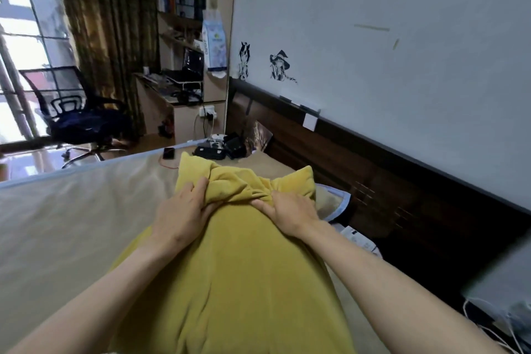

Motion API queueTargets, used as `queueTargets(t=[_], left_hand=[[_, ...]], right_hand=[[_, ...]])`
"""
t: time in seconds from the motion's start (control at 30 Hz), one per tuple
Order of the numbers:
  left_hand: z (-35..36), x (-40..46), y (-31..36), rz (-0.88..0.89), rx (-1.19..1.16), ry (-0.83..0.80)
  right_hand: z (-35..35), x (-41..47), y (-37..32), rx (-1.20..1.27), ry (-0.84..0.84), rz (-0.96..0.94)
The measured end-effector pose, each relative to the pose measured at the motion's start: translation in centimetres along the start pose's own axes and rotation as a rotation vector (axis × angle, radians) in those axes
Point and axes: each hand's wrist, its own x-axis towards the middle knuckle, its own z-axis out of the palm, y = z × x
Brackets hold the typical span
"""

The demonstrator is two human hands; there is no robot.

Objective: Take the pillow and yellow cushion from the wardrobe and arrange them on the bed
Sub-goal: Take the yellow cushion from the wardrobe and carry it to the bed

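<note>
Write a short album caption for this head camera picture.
Both hands, left hand and right hand, bunch the far end of a yellow cushion lying on the bed.

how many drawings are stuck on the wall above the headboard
2. One small black figure drawing sits close to the shelf edge; the witch-hat figure drawing is just right of it. Both are on the white wall, above the dark headboard.

A bed covered by a pale beige sheet (71, 210) with a light blue edge carries a large mustard-yellow fabric cushion (230, 282) lying along its middle. Under the cushion's far end lies a beige pillow with blue piping (334, 204). At the bed's far corner rest a black phone (169, 153) and dark black pouches (221, 149), beside the dark wooden headboard (359, 169).
</note>
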Motion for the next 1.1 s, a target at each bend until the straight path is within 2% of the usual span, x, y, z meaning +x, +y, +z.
queueTargets(t=[0.2, 0.37, 0.53, 0.63, 0.77, 0.9, 1.0, 1.1], left_hand=[[3.6, 11.4, -8.2, -0.065, 0.027, -0.062], [6.2, 18.2, -8.4, -0.052, 0.03, -0.06], [11.9, 24.7, -4.7, -0.118, -0.004, -0.081], [18.0, 30.4, -1.6, -0.179, 0.006, -0.083], [26.1, 40.0, 3.7, -0.228, -0.022, -0.137], [31.2, 49.2, 10.0, -0.219, -0.105, -0.206], [32.7, 54.3, 13.1, -0.198, -0.083, -0.244], [33.4, 58.2, 15.1, -0.199, -0.103, -0.216]], right_hand=[[3.7, 14.6, -0.6, 0.08, -0.102, 0.029], [3.4, 20.9, 3.7, 0.117, -0.132, -0.012], [4.1, 26.7, 11.9, 0.135, -0.181, -0.088], [6.0, 31.6, 19.1, 0.175, -0.186, -0.129], [8.3, 37.3, 30.3, 0.191, -0.057, -0.123], [7.2, 40.0, 40.3, 0.229, 0.019, -0.062], [6.0, 41.4, 44.6, 0.236, 0.101, -0.022], [5.1, 42.9, 46.5, 0.227, 0.196, 0.044]])
